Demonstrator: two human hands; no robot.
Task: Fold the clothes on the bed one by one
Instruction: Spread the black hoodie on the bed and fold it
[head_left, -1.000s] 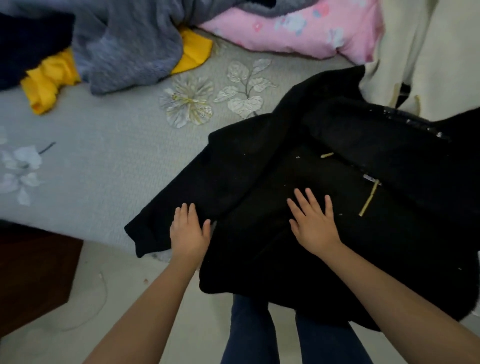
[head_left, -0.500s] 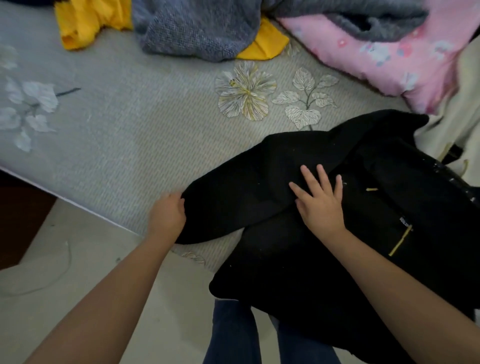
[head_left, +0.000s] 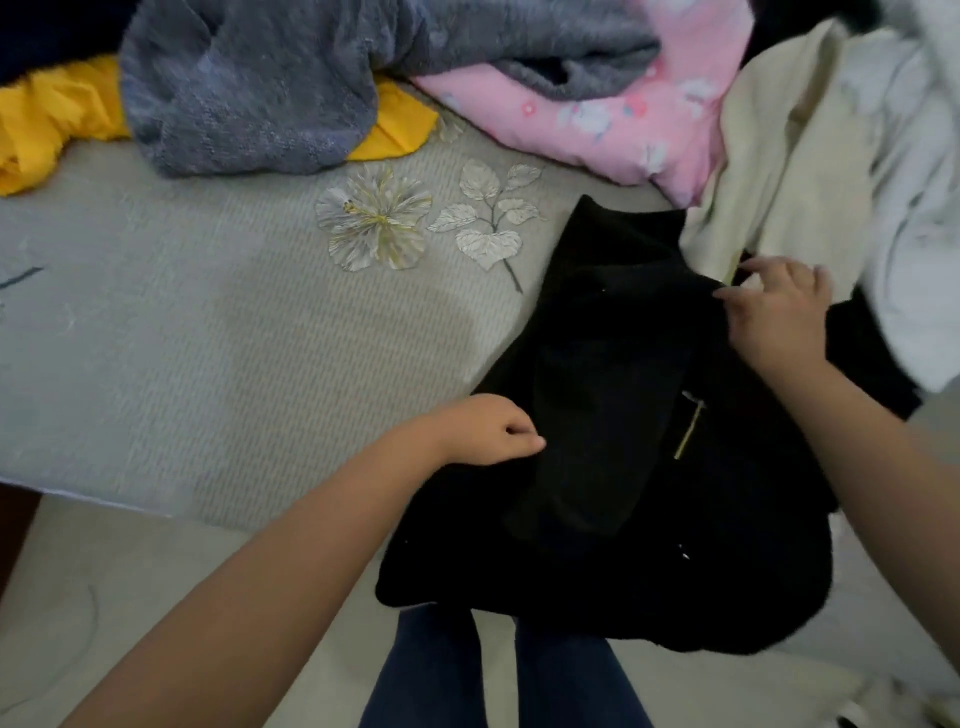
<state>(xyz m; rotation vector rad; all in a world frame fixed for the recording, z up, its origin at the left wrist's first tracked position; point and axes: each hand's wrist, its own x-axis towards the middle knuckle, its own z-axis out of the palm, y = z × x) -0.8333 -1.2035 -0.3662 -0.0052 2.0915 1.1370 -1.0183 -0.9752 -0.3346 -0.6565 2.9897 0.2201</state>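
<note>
A black jacket (head_left: 613, 395) with a yellow zip lies at the bed's near edge, its hem hanging over toward my legs. Its left sleeve is folded across the front. My left hand (head_left: 488, 431) sits at the jacket's left folded edge, fingers curled on the fabric. At the upper right, my right hand (head_left: 774, 312) curls its fingers and thumb on the jacket's shoulder, beside a cream garment (head_left: 789, 171).
Unfolded clothes lie across the back of the grey flowered bedspread (head_left: 208, 332): a grey knit (head_left: 249, 88) over a yellow piece (head_left: 47, 124), a pink printed item (head_left: 623, 119), and a white garment (head_left: 914, 208) at the right. The floor (head_left: 130, 597) is below.
My left hand carried the left sleeve inward and laid it across the jacket's front. My right hand left the chest and moved up to the right shoulder.
</note>
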